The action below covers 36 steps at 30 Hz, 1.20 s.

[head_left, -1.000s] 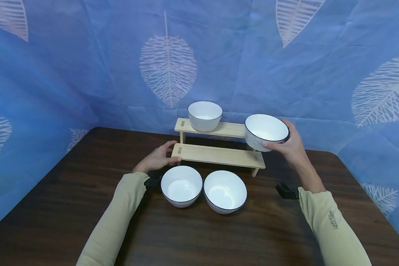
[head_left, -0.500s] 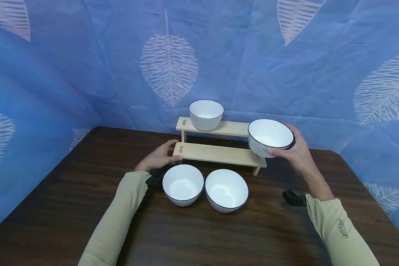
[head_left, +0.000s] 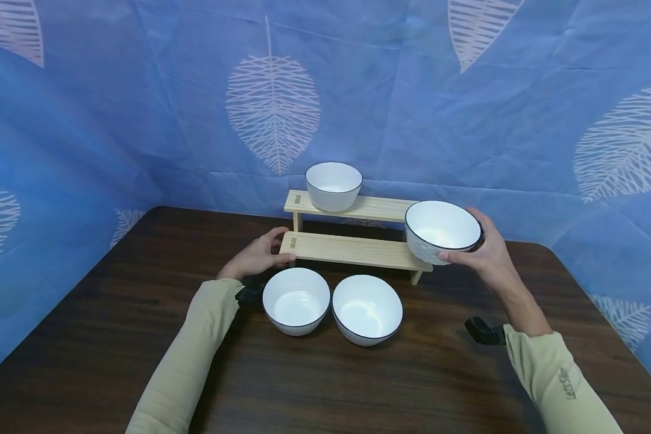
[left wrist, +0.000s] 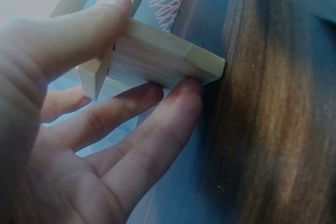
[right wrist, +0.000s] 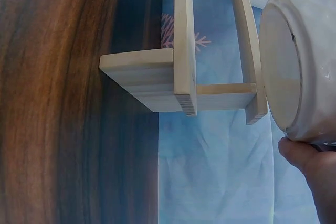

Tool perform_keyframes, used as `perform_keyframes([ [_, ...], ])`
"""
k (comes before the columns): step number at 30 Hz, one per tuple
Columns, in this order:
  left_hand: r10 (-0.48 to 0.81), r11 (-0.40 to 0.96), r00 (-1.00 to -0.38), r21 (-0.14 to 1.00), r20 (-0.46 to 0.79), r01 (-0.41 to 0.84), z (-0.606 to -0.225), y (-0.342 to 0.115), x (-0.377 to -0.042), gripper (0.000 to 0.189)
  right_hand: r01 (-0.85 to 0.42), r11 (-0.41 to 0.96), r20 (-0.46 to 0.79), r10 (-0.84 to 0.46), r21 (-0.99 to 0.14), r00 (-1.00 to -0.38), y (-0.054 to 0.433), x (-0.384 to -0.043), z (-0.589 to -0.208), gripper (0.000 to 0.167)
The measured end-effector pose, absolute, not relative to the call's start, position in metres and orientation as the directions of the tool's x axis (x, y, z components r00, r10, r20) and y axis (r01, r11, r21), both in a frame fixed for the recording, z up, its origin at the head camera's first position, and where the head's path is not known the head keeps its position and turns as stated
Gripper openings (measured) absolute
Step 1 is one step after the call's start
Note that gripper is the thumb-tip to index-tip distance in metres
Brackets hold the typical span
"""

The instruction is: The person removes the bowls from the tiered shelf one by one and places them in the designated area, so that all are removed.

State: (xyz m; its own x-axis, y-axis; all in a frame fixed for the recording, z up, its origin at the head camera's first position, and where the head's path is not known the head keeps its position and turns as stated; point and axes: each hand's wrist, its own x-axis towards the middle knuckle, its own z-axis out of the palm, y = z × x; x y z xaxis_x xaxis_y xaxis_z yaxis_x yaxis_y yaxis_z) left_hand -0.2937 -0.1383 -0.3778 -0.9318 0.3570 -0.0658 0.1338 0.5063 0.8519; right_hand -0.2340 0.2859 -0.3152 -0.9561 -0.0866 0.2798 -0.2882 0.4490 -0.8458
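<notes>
My right hand (head_left: 485, 253) grips a white bowl (head_left: 442, 226) with a dark rim by its right side, thumb in front. The bowl overlaps the right end of a two-tier wooden rack (head_left: 352, 249) in the head view. From the right wrist, the bowl's base (right wrist: 281, 69) shows close over the rack's upper board (right wrist: 247, 40). My left hand (head_left: 254, 256) holds the left end of the rack's lower board, thumb at its edge and fingers by the leg (left wrist: 157, 59). Another white bowl (head_left: 333, 188) sits on the upper board's left part.
Two more white bowls, one on the left (head_left: 296, 301) and one on the right (head_left: 367, 310), stand side by side in front of the rack on the dark wooden table (head_left: 325, 392). A blue cloth (head_left: 358, 90) with leaf prints hangs behind.
The right hand has brought its bowl slightly to the right and toward the front, lower in the head view. The left hand stays at the rack's end.
</notes>
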Motion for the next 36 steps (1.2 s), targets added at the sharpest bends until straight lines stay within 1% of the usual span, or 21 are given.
perform_keyframes([
  [13, 0.358, 0.505, -0.931, 0.853, -0.069, 0.131, -0.381, -0.138, -0.294, 0.079, -0.274, 0.509, 0.261, -0.100, -0.816, -0.960, 0.289, -0.223, -0.317, 0.103],
  [20, 0.361, 0.494, -0.930, 0.860, -0.069, 0.128, -0.382, -0.139, -0.296, 0.079, -0.263, 0.502, 0.235, -0.120, -0.824, -0.965, 0.295, -0.216, -0.318, 0.104],
  [30, 0.363, 0.485, -0.930, 0.865, -0.062, 0.131, -0.383, -0.138, -0.297, 0.078, -0.281, 0.478, 0.237, -0.150, -0.832, -0.960, 0.293, -0.212, -0.323, 0.103],
  [36, 0.363, 0.482, -0.930, 0.867, -0.064, 0.129, -0.382, -0.138, -0.297, 0.077, -0.258, 0.468, 0.209, -0.154, -0.845, -0.966, 0.294, -0.207, -0.326, 0.104],
])
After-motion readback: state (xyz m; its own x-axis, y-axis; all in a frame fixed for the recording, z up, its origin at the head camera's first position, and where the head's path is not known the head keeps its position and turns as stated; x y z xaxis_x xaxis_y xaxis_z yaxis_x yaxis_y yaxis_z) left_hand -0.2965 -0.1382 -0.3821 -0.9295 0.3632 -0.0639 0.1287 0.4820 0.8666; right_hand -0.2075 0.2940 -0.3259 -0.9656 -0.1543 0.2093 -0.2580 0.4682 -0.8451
